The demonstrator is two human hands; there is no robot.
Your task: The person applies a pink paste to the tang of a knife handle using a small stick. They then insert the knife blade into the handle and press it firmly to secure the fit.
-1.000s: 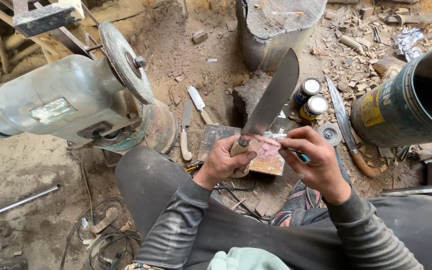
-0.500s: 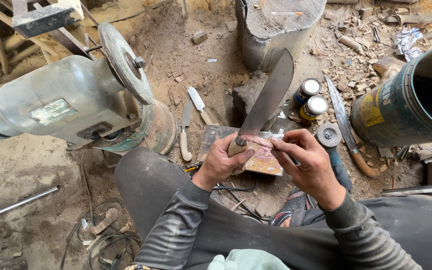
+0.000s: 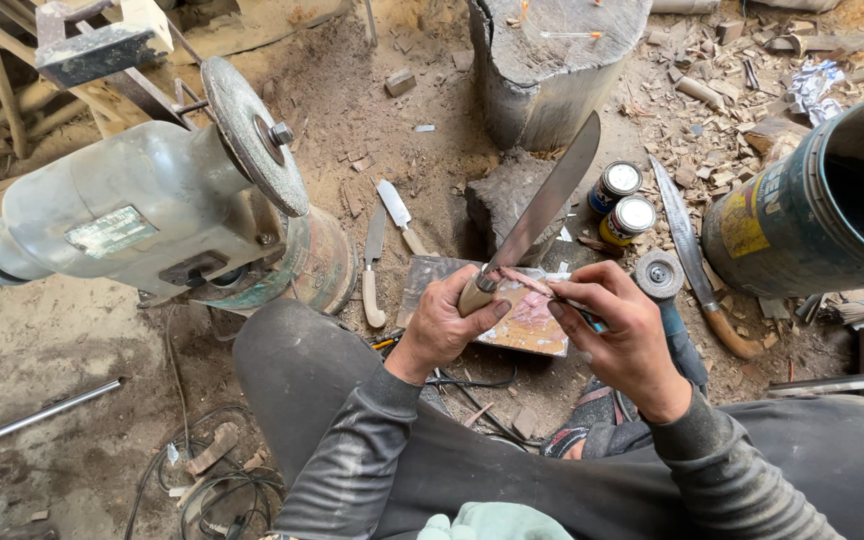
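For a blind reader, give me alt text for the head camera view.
A seated person's left hand grips a large knife by its handle, blade pointing up, while the right hand works a thin tool at the handle. A bench grinder stands left.

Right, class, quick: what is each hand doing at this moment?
Left hand: closed around the handle of the knife, blade pointing up.
Right hand: pinching a thin stick against the knife's handle.

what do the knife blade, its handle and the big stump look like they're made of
The long grey knife blade looks like bare steel: dull sheen, no paint. The pale rounded handle in the left hand is probably wood or horn; it's mostly covered. The round grey chopping stump appears weathered wood, cracked and rough-cut.
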